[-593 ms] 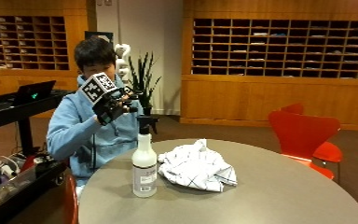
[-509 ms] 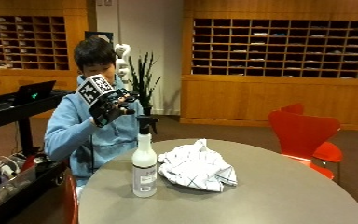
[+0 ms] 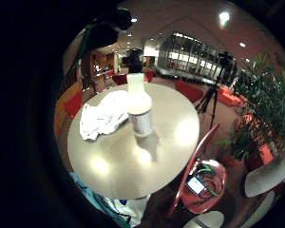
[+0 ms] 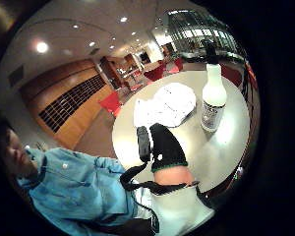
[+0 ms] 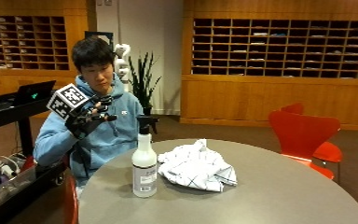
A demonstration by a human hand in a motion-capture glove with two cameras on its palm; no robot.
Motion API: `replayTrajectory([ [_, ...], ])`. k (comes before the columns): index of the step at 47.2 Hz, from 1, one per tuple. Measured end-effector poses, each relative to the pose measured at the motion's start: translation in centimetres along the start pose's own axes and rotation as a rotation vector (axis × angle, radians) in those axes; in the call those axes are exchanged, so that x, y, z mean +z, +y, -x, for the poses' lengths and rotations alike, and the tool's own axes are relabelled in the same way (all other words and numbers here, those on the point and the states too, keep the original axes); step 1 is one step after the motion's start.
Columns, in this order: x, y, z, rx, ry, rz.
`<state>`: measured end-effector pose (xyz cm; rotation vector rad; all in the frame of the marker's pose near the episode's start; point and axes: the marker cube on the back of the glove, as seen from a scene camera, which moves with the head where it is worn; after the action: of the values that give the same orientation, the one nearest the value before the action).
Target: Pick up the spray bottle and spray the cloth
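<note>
The spray bottle [image 5: 144,168] stands upright toward the near edge of the round bench [image 5: 278,196], black trigger head on top and label facing the outside camera, so its neck is free to be taken from above or from the side. Just beside it, at about 3 o'clock from the bottle in the outside view, lies the crumpled white cloth [image 5: 197,167], bunched in a heap and apart from the bottle's base; lying this close, it should need only a short turn of the nozzle once the bottle is lifted. Farther back, at about 10 o'clock from the bottle, the seated person holds the gloved right hand [image 5: 91,119] raised at chest height, well clear of the bench, fingers spread and relaxed and holding nothing, as the hands have not yet reached in. By my judgement, the pick-up is not yet begun.
</note>
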<state>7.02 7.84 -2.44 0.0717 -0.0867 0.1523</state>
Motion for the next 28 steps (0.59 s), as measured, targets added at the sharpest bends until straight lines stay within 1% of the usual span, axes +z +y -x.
replayTrajectory([
  [15, -1.0, 1.4, -3.8, 0.055, -0.006, -0.003],
  [23, -0.2, 0.6, -6.3, 0.139, -0.101, 0.000],
  [28, 0.9, 0.1, -7.5, 0.212, -0.105, 0.028],
])
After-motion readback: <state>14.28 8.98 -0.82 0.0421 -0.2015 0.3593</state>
